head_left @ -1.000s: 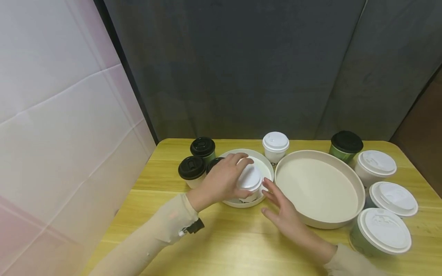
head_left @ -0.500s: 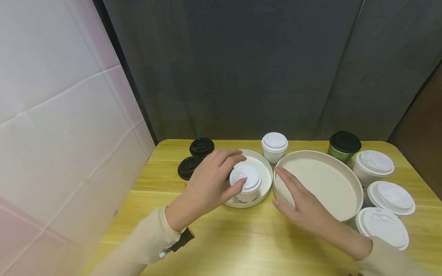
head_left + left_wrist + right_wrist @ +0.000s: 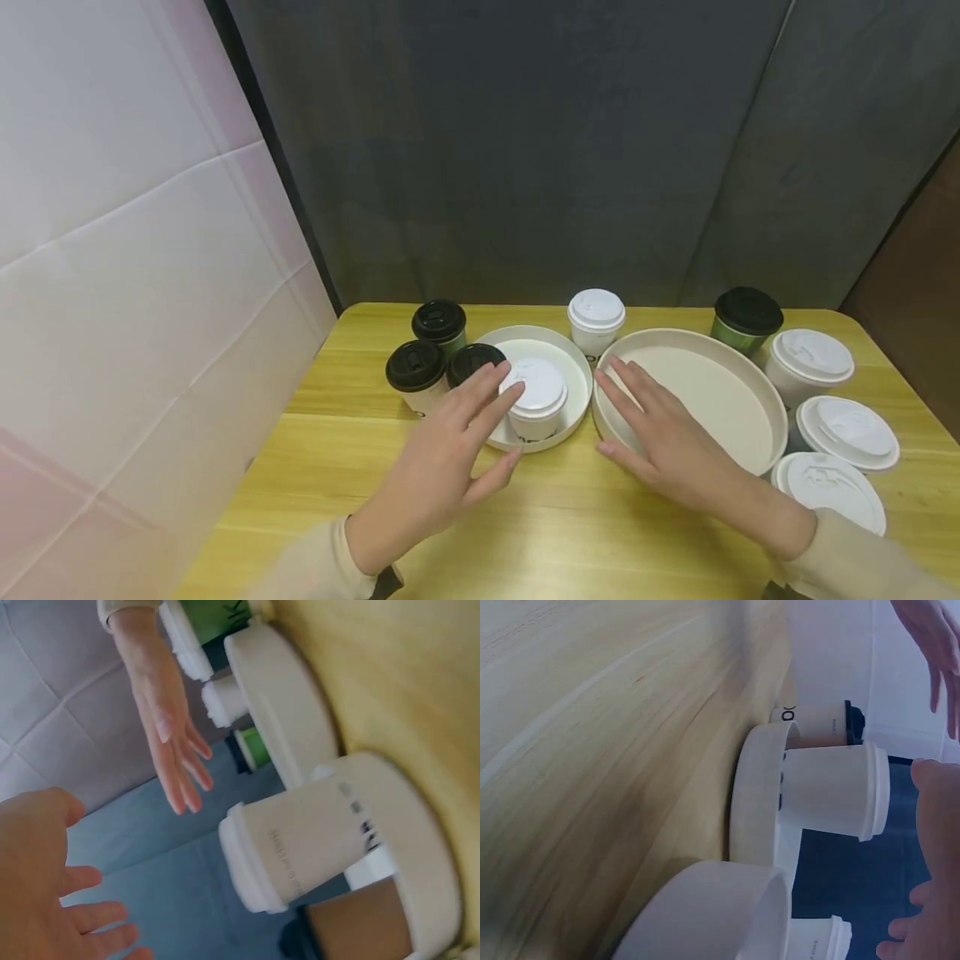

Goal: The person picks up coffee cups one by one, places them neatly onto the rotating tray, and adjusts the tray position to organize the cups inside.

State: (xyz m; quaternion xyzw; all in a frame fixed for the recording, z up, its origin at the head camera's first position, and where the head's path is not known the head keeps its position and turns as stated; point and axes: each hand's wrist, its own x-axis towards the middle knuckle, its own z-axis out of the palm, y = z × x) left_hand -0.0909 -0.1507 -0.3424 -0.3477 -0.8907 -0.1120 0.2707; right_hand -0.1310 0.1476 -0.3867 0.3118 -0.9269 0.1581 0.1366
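Observation:
A paper coffee cup (image 3: 537, 402) with a white lid stands upright on the small round tray (image 3: 576, 367). My left hand (image 3: 441, 458) hovers at its near left side, fingers spread and holding nothing; in the left wrist view a gap shows between that hand (image 3: 52, 900) and the cup's lid (image 3: 251, 859). My right hand (image 3: 671, 437) is held over the near left part of the large round tray (image 3: 720, 392), fingers extended, nothing in them. A black-lidded cup (image 3: 472, 358) at the small tray's left edge is partly covered by my left fingers.
Two more black-lidded cups (image 3: 415, 367) stand left of the small tray. Behind, between the trays, is a small white-lidded cup (image 3: 596, 321). A green black-lidded cup (image 3: 747, 321) and several large white-lidded containers (image 3: 847, 429) line the right side. A dark partition (image 3: 525, 167) rises behind the table.
My left hand has let go of the white-lidded cup and drawn back toward the near left, its fingers opening. My right hand has moved right, from beside the cup to over the large tray.

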